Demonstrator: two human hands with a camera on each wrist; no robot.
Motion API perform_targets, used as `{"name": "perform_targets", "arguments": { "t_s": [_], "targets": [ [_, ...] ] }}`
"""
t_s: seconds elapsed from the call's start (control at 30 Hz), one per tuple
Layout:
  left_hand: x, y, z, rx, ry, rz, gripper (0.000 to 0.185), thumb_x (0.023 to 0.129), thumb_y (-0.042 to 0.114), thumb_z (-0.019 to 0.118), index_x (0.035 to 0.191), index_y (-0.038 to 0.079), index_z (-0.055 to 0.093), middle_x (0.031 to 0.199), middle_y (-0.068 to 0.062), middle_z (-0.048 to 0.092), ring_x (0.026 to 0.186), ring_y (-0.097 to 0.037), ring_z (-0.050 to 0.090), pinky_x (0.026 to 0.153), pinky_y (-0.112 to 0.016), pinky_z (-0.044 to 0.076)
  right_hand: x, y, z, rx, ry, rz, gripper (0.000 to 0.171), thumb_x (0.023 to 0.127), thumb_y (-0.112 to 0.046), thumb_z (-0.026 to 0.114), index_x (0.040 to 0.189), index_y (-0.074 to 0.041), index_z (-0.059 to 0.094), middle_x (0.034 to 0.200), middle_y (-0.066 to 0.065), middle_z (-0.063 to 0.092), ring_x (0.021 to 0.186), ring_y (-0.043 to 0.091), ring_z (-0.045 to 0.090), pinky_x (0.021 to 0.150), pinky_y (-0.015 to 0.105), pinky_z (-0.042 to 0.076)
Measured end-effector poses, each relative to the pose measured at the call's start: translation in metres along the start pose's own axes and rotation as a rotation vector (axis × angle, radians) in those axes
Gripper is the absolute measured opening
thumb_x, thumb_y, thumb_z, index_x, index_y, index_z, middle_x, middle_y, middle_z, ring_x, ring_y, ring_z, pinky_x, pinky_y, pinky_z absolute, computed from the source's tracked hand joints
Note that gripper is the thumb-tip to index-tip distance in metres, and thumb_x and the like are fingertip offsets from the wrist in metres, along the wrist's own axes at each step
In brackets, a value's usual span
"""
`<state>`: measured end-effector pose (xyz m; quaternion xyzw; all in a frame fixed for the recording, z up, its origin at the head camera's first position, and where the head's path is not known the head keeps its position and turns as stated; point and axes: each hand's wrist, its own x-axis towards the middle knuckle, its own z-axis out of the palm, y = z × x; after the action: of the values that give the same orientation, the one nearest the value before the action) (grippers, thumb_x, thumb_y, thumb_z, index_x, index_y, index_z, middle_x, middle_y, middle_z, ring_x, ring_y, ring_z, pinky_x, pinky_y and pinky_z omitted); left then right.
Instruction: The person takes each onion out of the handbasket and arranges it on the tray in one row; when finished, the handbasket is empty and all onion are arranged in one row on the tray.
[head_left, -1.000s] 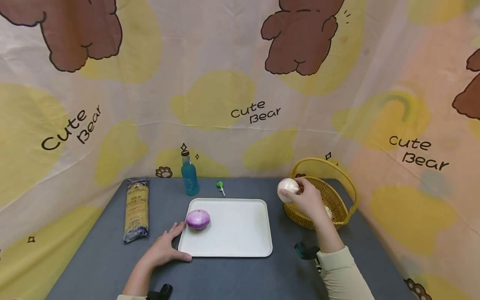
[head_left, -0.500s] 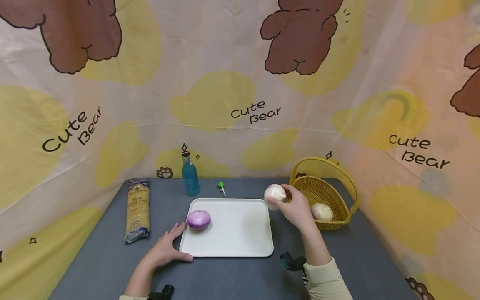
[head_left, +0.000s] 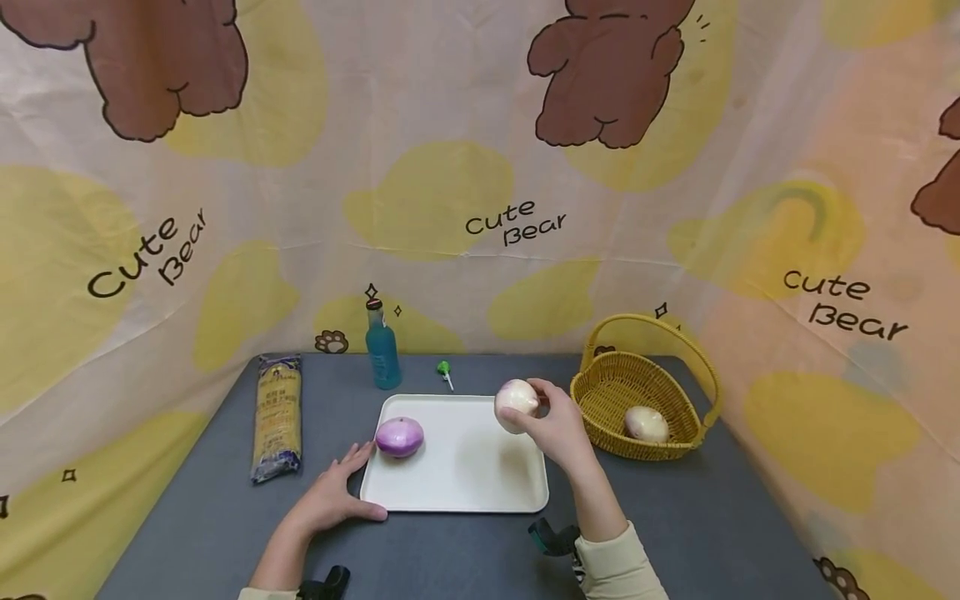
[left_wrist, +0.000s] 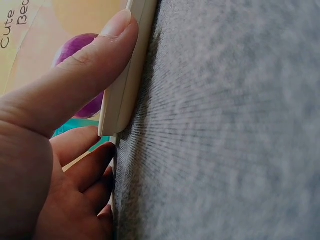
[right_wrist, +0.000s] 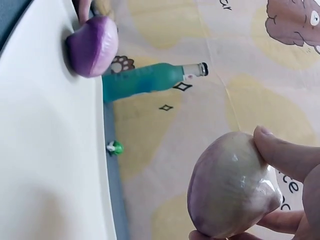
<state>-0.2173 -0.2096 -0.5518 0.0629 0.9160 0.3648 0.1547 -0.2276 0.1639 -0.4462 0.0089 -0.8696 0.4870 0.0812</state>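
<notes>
Fingers (right_wrist: 280, 152) of the right hand (head_left: 558, 429) grip a pale, seemingly purple-tinged onion (head_left: 516, 404).

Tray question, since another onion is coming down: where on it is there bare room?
The tray is bare across its middle and right, between the purple onion at its left edge and the right hand holding the pale onion. The left corner is crowded by the left hand.
</notes>
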Motion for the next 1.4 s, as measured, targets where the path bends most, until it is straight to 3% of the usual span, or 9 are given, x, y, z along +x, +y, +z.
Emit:
{"name": "perform_targets", "arguments": {
  "t_s": [0.27,0.93,1.2,1.4],
  "targets": [
    [0.001,0.001,0.000,0.004,0.005,0.014,0.123,0.063,0.051,0.093,0.160,0.009,0.029,0.165,-0.025,0.019,0.145,-0.064,0.007,0.108,-0.082,0.012,0.002,-0.002,0.023,0.038,-0.013,-0.014,0.072,0.080,-0.039,0.086,0.138,-0.006,0.060,0.126,0.012,0.066,0.113,0.028,0.062,0.087,0.042,0.056],
    [0.000,0.004,0.003,0.001,0.007,-0.030,0.125,0.063,0.053,0.093,0.161,0.012,0.027,0.165,-0.026,0.015,0.145,-0.065,0.004,0.108,-0.082,0.012,0.007,0.013,0.079,0.047,-0.130,-0.060,0.072,0.079,-0.036,0.086,0.137,-0.002,0.060,0.126,0.016,0.067,0.112,0.029,0.062,0.090,0.044,0.053],
    [-0.001,0.004,0.004,0.007,0.013,-0.018,0.124,0.063,0.052,0.092,0.160,0.011,0.027,0.165,-0.027,0.017,0.144,-0.065,0.006,0.108,-0.082,0.013,0.009,0.020,0.091,0.040,-0.162,-0.051,0.072,0.079,-0.030,0.087,0.139,-0.002,0.058,0.125,0.017,0.067,0.108,0.030,0.062,0.086,0.042,0.053],
    [-0.002,0.004,0.001,0.014,0.010,-0.015,0.123,0.064,0.052,0.092,0.161,0.011,0.027,0.165,-0.027,0.016,0.143,-0.066,0.006,0.107,-0.083,0.012,0.012,0.024,0.102,0.075,-0.184,-0.031,0.073,0.080,-0.027,0.086,0.141,-0.001,0.056,0.125,0.019,0.067,0.112,0.035,0.063,0.091,0.048,0.053]
  ]
}}
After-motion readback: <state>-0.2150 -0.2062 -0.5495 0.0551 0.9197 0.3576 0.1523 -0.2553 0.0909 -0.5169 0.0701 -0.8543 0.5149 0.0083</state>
